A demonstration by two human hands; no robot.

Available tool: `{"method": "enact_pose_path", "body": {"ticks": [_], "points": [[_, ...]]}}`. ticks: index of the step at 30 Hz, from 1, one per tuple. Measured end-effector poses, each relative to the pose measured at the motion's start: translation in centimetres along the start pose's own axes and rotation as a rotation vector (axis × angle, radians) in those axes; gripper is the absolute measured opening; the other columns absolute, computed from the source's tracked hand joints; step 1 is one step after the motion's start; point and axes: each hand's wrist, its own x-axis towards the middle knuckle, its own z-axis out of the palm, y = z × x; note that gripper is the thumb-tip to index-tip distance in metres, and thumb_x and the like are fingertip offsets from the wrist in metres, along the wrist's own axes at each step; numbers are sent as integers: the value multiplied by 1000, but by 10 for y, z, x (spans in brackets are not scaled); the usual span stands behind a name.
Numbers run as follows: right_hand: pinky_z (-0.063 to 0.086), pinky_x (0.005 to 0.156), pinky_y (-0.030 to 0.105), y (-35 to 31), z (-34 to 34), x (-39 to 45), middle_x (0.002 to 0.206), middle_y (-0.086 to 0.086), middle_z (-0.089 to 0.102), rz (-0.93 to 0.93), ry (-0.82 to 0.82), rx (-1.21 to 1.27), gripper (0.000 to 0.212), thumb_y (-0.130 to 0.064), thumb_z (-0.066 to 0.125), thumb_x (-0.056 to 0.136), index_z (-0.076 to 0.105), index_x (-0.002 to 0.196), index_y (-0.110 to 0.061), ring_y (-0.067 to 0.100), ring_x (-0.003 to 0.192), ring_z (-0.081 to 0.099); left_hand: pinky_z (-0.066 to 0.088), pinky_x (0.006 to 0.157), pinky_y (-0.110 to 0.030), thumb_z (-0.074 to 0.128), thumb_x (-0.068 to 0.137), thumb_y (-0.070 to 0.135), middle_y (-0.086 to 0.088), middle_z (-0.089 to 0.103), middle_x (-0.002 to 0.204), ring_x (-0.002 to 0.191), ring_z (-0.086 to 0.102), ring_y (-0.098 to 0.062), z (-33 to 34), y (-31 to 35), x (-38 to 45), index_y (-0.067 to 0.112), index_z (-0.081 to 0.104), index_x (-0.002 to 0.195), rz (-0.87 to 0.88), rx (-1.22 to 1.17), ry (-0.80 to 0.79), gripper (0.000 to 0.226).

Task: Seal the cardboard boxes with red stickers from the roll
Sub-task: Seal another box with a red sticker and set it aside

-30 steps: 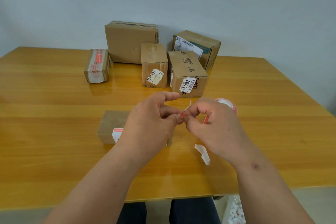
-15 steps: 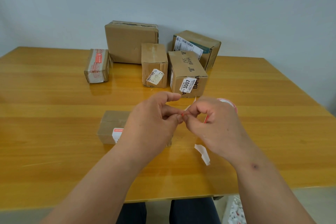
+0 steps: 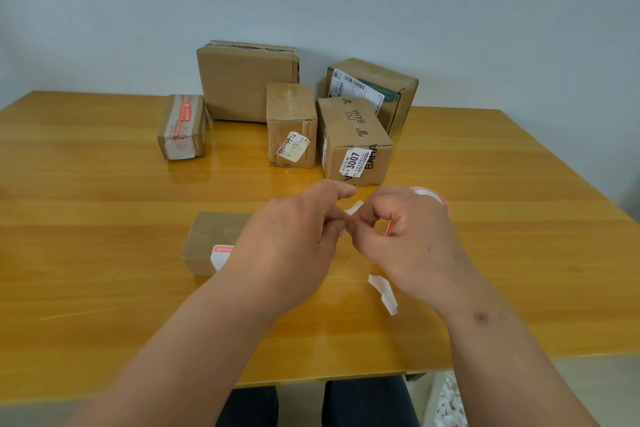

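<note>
My left hand [image 3: 291, 239] and my right hand [image 3: 412, 236] meet fingertip to fingertip above the table's middle. Both pinch a red sticker with its white backing [image 3: 351, 215] between thumb and forefinger. A red edge [image 3: 389, 228] shows inside my right palm. The sticker roll [image 3: 431, 196] lies on the table just behind my right hand, mostly hidden. A small flat cardboard box [image 3: 211, 236] with a red-and-white sticker [image 3: 221, 255] on its front lies under my left hand, partly covered.
Several cardboard boxes stand at the back by the wall: a taped one [image 3: 181, 126], a large one [image 3: 247, 80], a small one [image 3: 291, 125], a labelled one [image 3: 353, 139]. A white backing scrap [image 3: 382, 293] lies on the wooden table [image 3: 104, 253].
The hands stay pinched together in nearly the same place. The white backing strip between the fingertips has shifted slightly and shows wider now.
</note>
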Motion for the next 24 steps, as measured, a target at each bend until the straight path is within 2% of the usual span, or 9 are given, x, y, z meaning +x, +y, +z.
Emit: {"method": "enact_pose_path", "body": {"ticks": [3, 7, 11, 13, 15, 18, 21, 24], "points": [[38, 91, 49, 1, 0, 0, 67, -15, 59, 13, -4, 3, 15, -26, 64, 74, 62, 59, -25, 3, 81, 51, 51, 76, -30, 58, 94, 18, 19, 72, 98, 90, 66, -5, 2, 1, -1, 29, 53, 130, 28, 4, 11, 38], [42, 87, 50, 1, 1, -1, 73, -15, 60, 26, 3, 33, 14, -34, 57, 69, 60, 59, -24, 2, 83, 52, 50, 72, -26, 60, 92, 16, 19, 73, 93, 85, 66, -3, 5, -2, -1, 29, 53, 127, 39, -25, 31, 38], [43, 86, 50, 2, 2, -2, 82, -17, 61, 19, 7, 35, 16, -36, 57, 68, 59, 58, -24, 5, 83, 54, 47, 68, -14, 63, 90, 16, 23, 71, 83, 82, 63, 3, 6, -3, -1, 35, 50, 124, -53, -151, 54, 41], [43, 88, 50, 3, 2, -2, 84, -18, 62, 30, 7, 46, 13, -33, 56, 67, 60, 62, -22, 4, 85, 55, 46, 62, -8, 64, 88, 12, 21, 72, 78, 77, 63, 4, 5, -4, 0, 36, 50, 121, -102, -215, 93, 43], [42, 91, 51, 6, -1, -3, 84, -21, 63, 44, -4, 81, 8, -29, 54, 65, 59, 69, -25, 1, 88, 56, 43, 56, -7, 63, 86, 10, 19, 72, 76, 70, 64, 3, 2, -6, 2, 37, 50, 118, -159, -282, 135, 43], [40, 95, 49, 13, -10, -4, 79, -25, 61, 83, -42, 81, 7, -26, 52, 64, 57, 68, -28, -4, 87, 53, 40, 48, -7, 63, 87, 8, 18, 73, 74, 58, 60, 4, -6, -11, 5, 34, 50, 118, -236, -351, 169, 43], [34, 88, 39, 21, -20, -6, 70, -20, 57, 132, -41, -35, 3, -26, 56, 66, 58, 63, -26, -3, 78, 50, 37, 42, -7, 62, 87, 6, 17, 72, 72, 49, 56, 5, -16, -16, 5, 31, 51, 115, -262, -354, 211, 39], [24, 90, 36, 22, -31, -4, 64, -12, 55, 212, -102, -352, 20, -36, 53, 68, 54, 53, -24, 4, 87, 50, 39, 45, -8, 61, 86, 8, 21, 71, 73, 55, 58, 3, -25, -22, 7, 34, 51, 111, -275, -297, 252, 38]]}}
